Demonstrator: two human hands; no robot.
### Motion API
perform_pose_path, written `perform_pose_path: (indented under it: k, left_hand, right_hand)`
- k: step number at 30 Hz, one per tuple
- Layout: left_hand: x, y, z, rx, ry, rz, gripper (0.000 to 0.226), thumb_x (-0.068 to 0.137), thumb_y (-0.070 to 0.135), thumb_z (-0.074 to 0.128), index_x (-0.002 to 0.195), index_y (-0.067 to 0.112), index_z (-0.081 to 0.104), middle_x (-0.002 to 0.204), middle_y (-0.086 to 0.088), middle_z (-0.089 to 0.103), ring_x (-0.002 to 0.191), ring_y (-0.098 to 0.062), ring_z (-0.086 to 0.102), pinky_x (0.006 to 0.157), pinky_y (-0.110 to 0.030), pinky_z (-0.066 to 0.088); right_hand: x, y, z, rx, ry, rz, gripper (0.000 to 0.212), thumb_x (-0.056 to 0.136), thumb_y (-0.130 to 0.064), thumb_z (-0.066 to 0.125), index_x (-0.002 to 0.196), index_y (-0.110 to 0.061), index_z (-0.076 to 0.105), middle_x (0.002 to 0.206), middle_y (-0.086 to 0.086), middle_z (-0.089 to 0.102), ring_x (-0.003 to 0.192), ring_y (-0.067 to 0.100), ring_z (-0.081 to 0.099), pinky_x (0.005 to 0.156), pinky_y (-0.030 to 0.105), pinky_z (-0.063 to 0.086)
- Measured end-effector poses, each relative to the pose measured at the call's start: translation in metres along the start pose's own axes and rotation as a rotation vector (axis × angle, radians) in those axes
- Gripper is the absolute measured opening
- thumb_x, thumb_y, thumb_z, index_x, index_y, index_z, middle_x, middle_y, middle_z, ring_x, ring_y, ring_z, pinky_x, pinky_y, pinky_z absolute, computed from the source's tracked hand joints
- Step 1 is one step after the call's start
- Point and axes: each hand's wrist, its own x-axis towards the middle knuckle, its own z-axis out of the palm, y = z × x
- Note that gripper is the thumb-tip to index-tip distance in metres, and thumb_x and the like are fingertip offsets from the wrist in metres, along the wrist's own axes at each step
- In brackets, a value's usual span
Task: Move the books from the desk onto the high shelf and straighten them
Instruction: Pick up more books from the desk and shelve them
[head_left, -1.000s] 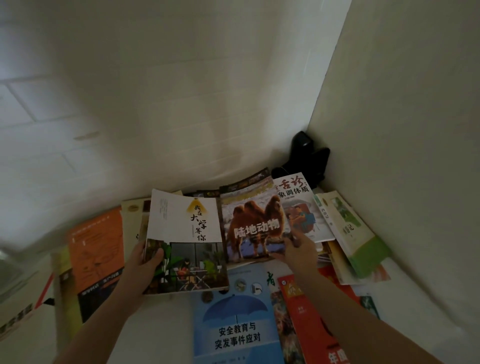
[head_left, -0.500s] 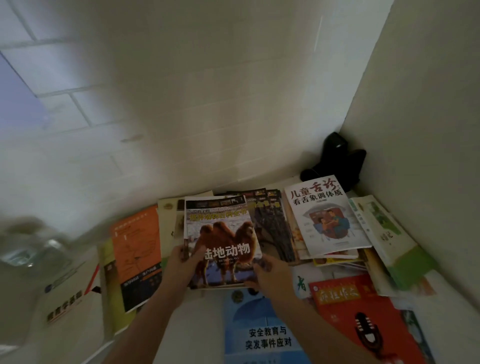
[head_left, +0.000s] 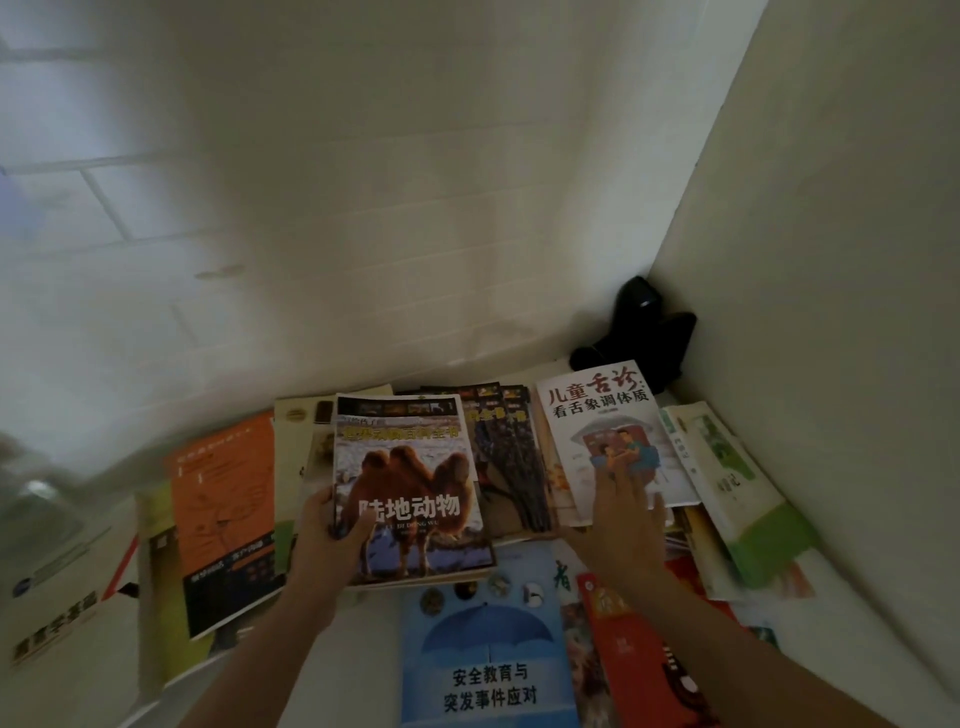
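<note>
Left grip (head_left: 332, 535) grasping camel book (head_left: 410, 488) upright, title end toward wall, right grip (head_left: 621, 519) released, flat on white book (head_left: 608, 431).

Dim indoor light, brighter at left, left edge blurred, wide-angle edge distortion

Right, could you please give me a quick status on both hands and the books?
Left hand grips camel book at its lower left edge. Right hand open, fingers on white book. Books overlapping, unstraightened.

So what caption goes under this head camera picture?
Left hand holds the camel book; right hand rests on the white book.
</note>
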Motion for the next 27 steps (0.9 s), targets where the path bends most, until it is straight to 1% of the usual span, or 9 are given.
perform_pose_path:
  k: [3, 7, 10, 13, 15, 18, 21, 24, 27]
  left_hand:
    - [0.001, -0.004, 0.005, -0.019, 0.009, -0.003, 0.041, 0.091, 0.01, 0.063, 0.127, 0.014, 0.044, 0.113, -0.004, 0.054, 0.102, -0.025, 0.056, 0.088, -0.044, 0.051]
    - [0.002, -0.005, 0.004, -0.026, 0.004, 0.003, 0.04, 0.09, 0.01, 0.064, 0.125, 0.015, 0.045, 0.115, -0.004, 0.054, 0.101, -0.027, 0.058, 0.086, -0.046, 0.053]
    - [0.005, -0.008, 0.003, -0.023, 0.003, -0.005, 0.042, 0.089, 0.01, 0.065, 0.126, 0.015, 0.044, 0.118, -0.006, 0.055, 0.102, -0.029, 0.06, 0.084, -0.046, 0.054]
    - [0.005, -0.012, 0.005, -0.062, 0.0, -0.024, 0.05, 0.089, 0.008, 0.065, 0.134, 0.012, 0.042, 0.122, -0.01, 0.057, 0.099, -0.029, 0.061, 0.073, -0.036, 0.054]
    - [0.004, -0.013, 0.006, -0.074, -0.003, -0.029, 0.052, 0.089, 0.008, 0.065, 0.135, 0.013, 0.042, 0.124, -0.012, 0.057, 0.097, -0.03, 0.062, 0.072, -0.036, 0.055]
    - [0.006, -0.015, 0.005, -0.08, 0.005, -0.063, 0.052, 0.088, 0.012, 0.066, 0.134, 0.017, 0.042, 0.131, -0.014, 0.055, 0.103, -0.033, 0.061, 0.083, -0.047, 0.054]
    - [0.008, -0.014, 0.005, -0.092, 0.009, -0.07, 0.054, 0.088, 0.012, 0.066, 0.136, 0.017, 0.041, 0.129, -0.012, 0.054, 0.101, -0.032, 0.061, 0.074, -0.041, 0.055]
    - [0.009, -0.015, 0.005, -0.07, 0.016, -0.073, 0.053, 0.088, 0.012, 0.066, 0.134, 0.016, 0.042, 0.128, -0.014, 0.056, 0.104, -0.035, 0.061, 0.078, -0.044, 0.055]
    - [0.011, -0.018, 0.005, -0.045, 0.017, -0.064, 0.05, 0.087, 0.013, 0.067, 0.131, 0.016, 0.043, 0.129, -0.016, 0.056, 0.107, -0.037, 0.06, 0.088, -0.052, 0.053]
  right_hand:
    - [0.002, 0.029, 0.011, -0.139, -0.109, -0.023, 0.107, 0.079, -0.069, 0.057, 0.155, -0.016, 0.002, 0.163, 0.007, -0.001, 0.149, 0.032, 0.0, 0.116, 0.06, 0.014]
    - [-0.001, 0.034, 0.02, -0.049, 0.132, -0.065, 0.083, 0.065, -0.051, 0.082, 0.136, -0.017, 0.055, 0.144, 0.01, 0.05, 0.134, 0.037, 0.044, 0.094, 0.063, 0.045]
    - [-0.001, 0.033, 0.021, 0.012, 0.117, -0.044, 0.064, 0.088, -0.051, 0.06, 0.144, -0.028, 0.042, 0.155, 0.003, 0.034, 0.146, 0.03, 0.022, 0.111, 0.054, 0.033]
    - [-0.008, 0.031, 0.022, 0.336, 0.268, 0.04, 0.052, 0.085, -0.046, 0.065, 0.13, -0.022, 0.054, 0.141, 0.006, 0.049, 0.134, 0.028, 0.04, 0.104, 0.047, 0.041]
    - [-0.015, 0.027, 0.012, 0.691, 0.352, 0.294, 0.048, 0.083, -0.048, 0.067, 0.114, -0.013, 0.058, 0.12, 0.01, 0.057, 0.11, 0.027, 0.054, 0.088, 0.037, 0.047]
    - [0.0, 0.041, 0.014, 0.949, 0.043, 0.657, 0.074, 0.079, -0.073, 0.051, 0.098, -0.003, 0.064, 0.105, 0.015, 0.065, 0.097, 0.032, 0.063, 0.086, 0.037, 0.05]
    - [0.018, 0.053, 0.037, 1.178, -0.068, 0.712, 0.1, 0.054, -0.092, 0.05, 0.101, -0.006, 0.067, 0.104, 0.015, 0.068, 0.096, 0.032, 0.067, 0.087, 0.047, 0.056]
    - [0.025, 0.053, 0.045, 1.333, -0.111, 0.752, 0.093, 0.056, -0.086, 0.062, 0.103, -0.005, 0.064, 0.099, 0.012, 0.069, 0.087, 0.028, 0.069, 0.078, 0.044, 0.06]
    - [0.023, 0.058, 0.048, 1.153, -0.14, 0.777, 0.104, 0.051, -0.094, 0.053, 0.103, -0.004, 0.062, 0.1, 0.015, 0.067, 0.091, 0.032, 0.067, 0.071, 0.039, 0.056]
